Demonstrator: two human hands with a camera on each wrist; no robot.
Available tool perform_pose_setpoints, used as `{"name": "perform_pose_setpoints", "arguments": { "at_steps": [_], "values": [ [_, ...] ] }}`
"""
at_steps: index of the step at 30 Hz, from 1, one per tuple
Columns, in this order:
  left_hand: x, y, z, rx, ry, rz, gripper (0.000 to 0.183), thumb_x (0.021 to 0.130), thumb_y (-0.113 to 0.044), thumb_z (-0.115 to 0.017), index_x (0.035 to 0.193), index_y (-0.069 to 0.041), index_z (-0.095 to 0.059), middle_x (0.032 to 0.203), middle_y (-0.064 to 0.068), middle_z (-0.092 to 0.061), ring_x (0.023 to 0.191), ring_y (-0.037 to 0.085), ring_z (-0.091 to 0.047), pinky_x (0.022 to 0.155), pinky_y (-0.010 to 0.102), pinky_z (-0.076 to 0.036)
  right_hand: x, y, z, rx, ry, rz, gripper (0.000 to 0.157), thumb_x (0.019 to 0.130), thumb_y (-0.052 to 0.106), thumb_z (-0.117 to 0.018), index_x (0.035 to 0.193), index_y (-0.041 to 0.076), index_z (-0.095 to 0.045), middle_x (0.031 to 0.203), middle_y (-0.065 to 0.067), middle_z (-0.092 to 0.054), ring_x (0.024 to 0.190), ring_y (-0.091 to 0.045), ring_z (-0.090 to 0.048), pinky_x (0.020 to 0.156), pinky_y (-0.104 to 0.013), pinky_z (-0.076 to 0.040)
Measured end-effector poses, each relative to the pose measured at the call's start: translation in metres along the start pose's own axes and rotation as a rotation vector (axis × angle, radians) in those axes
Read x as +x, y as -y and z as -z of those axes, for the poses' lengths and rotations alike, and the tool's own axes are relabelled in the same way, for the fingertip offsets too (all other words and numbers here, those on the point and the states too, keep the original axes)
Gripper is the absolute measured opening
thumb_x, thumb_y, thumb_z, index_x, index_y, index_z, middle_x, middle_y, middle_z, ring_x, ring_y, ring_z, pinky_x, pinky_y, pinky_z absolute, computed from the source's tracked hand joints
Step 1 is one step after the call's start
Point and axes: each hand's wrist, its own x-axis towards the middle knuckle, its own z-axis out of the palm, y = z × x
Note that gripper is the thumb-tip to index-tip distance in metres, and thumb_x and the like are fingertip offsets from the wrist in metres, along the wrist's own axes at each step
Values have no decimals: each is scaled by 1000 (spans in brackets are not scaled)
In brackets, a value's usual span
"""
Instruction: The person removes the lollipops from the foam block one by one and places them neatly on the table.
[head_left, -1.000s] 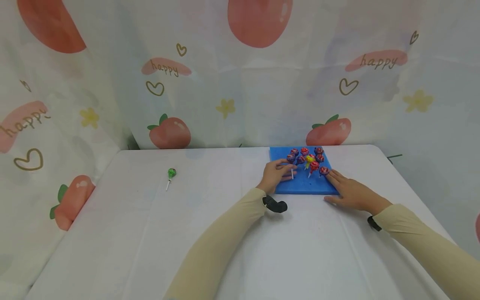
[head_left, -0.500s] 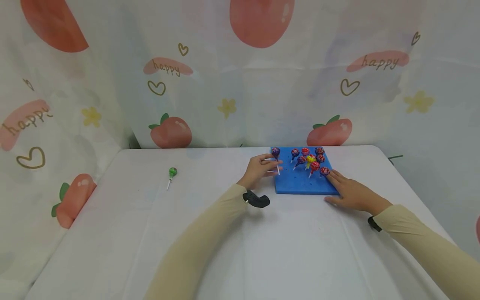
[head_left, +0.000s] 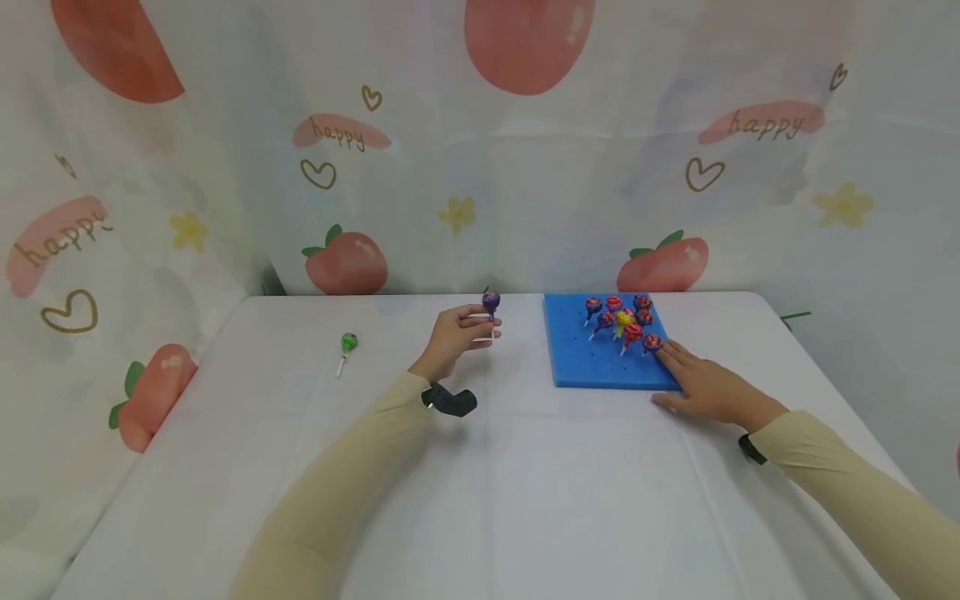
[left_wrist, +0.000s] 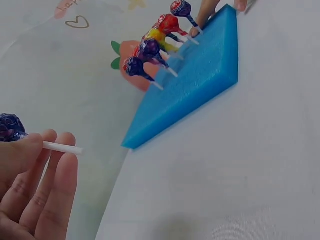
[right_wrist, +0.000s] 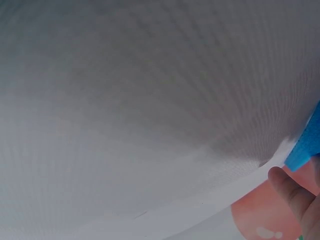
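Note:
A purple-wrapped lollipop (head_left: 491,301) stands upright in my left hand (head_left: 454,335), pinched by its white stick between thumb and fingers, above the table's middle. In the left wrist view the stick's free end (left_wrist: 70,148) points away from the hand. My right hand (head_left: 708,387) rests with straight fingers at the right edge of a blue foam board (head_left: 592,367). Several lollipops stick up from that board, among them a yellow one (head_left: 624,317), a red one (head_left: 633,332) and a dark one (head_left: 652,342) close to the right fingertips.
A green lollipop (head_left: 348,342) with a white stick stands or lies at the left of the white table (head_left: 525,483); I cannot tell which. Small holes show in the front of the board. A printed cloth backdrop (head_left: 540,208) rises behind the table's far edge.
My left hand has drawn the purple lollipop out of the board's left part and carried it left, off the board. The right hand has stayed at the board's edge.

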Motion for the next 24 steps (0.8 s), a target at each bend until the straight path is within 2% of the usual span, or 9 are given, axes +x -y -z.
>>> {"name": "perform_pose_setpoints", "arguments": {
  "at_steps": [5,13,18,24],
  "values": [
    [-11,2,30,43,-73,29,35,91,-5,-59,125,0,-55,118,22,-64,97,24,-69,82,34,-55,0,-1,-2,4,11,-11,91,86,58,-54,141,-11,-30,148,-33,-24,135,-51,-25,101,-64,-32],
    [-27,12,74,10,-194,82,38,92,-6,-58,129,1,-52,123,24,-60,82,7,-69,80,27,-55,1,-2,-2,-5,7,-3,90,87,57,-54,140,-11,-30,148,-33,-24,135,-50,-25,102,-63,-32],
    [-35,18,93,40,-237,109,40,93,-8,-58,131,0,-51,125,23,-60,80,3,-67,79,24,-55,1,-2,-2,1,12,0,90,87,57,-54,141,-11,-30,148,-33,-24,135,-50,-25,102,-63,-32],
    [-41,24,108,73,-300,142,38,91,-10,-60,127,0,-55,125,24,-59,78,3,-65,75,20,-55,1,0,-1,-5,17,-7,90,87,58,-53,141,-10,-29,148,-33,-24,135,-50,-25,103,-62,-32]
  ]
}}
